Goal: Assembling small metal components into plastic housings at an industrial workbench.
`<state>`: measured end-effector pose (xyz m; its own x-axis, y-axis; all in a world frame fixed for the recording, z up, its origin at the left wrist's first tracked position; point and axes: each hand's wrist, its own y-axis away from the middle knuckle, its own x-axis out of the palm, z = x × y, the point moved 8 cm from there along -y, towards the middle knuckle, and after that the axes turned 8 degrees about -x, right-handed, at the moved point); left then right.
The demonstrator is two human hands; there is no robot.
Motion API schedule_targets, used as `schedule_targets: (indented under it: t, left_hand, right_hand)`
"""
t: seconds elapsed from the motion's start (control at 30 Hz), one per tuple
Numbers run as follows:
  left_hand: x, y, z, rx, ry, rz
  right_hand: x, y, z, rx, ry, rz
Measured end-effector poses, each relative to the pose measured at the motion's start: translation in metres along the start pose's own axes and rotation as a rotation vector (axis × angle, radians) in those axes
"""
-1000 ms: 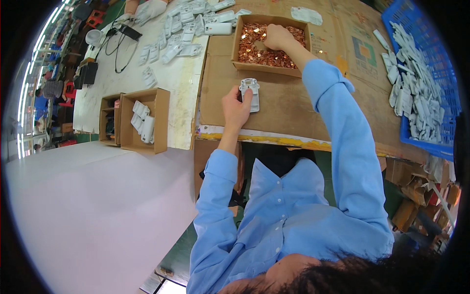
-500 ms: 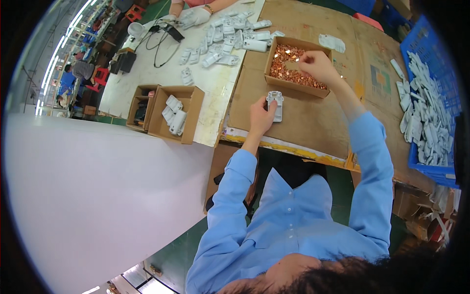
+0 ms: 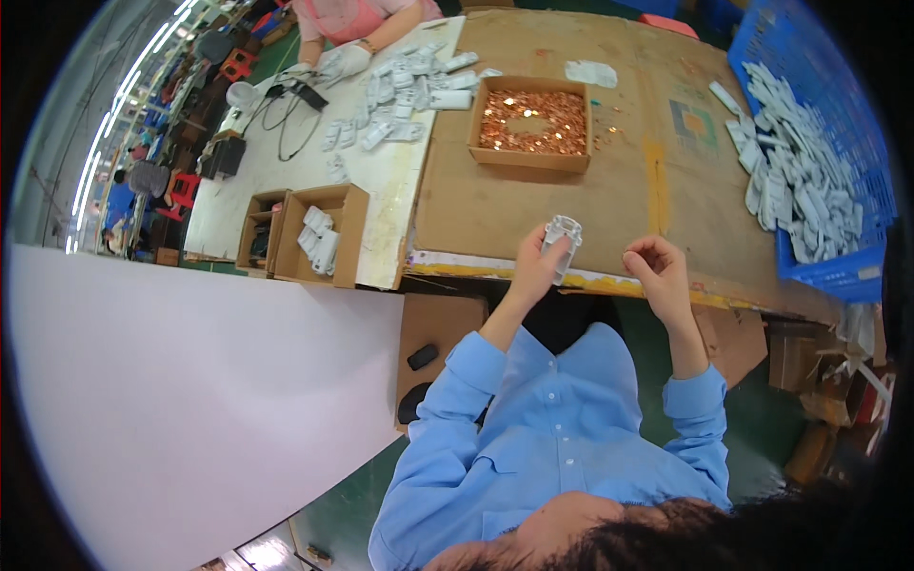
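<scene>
My left hand (image 3: 535, 267) grips a white plastic housing (image 3: 566, 244), tilted up over the near edge of the table, with the thumb lying along it. To the right of it, my right hand (image 3: 659, 271) hangs above the table's edge, fingers curled and thumb against the index fingertip. Whatever the pinch holds, if anything, is too small to make out. Beyond both hands a cardboard box (image 3: 533, 161) stands on the cardboard-covered tabletop (image 3: 457, 209), filled with small copper-coloured metal pieces (image 3: 514, 119) that have a hollow in their middle.
A blue crate (image 3: 828, 271) of white housings (image 3: 800, 190) stands at the right. On the white table (image 3: 390, 190) to the left lie loose housings (image 3: 400, 90), a dark device with a cable (image 3: 307, 93) and a box of housings (image 3: 350, 228). Across it, a co-worker's gloved hand (image 3: 345, 63) handles parts.
My right hand has left the box of copper pieces and come back toward me, near the left hand. The left hand has tilted the housing up and drawn it closer.
</scene>
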<state>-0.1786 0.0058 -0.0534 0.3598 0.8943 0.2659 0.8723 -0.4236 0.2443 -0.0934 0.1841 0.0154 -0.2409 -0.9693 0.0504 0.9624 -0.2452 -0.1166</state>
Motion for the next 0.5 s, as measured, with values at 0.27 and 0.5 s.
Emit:
schedule_targets:
  t: [0.27, 0.5]
  left_hand:
    - [0.07, 0.052, 0.01, -0.163, 0.02, 0.126]
    - [0.088, 0.077, 0.018, -0.177, -0.105, 0.132]
  right_hand:
    - [-0.016, 0.065, 0.01, 0.083, -0.162, -0.172]
    - [-0.012, 0.079, 0.025, -0.069, 0.169, -0.122]
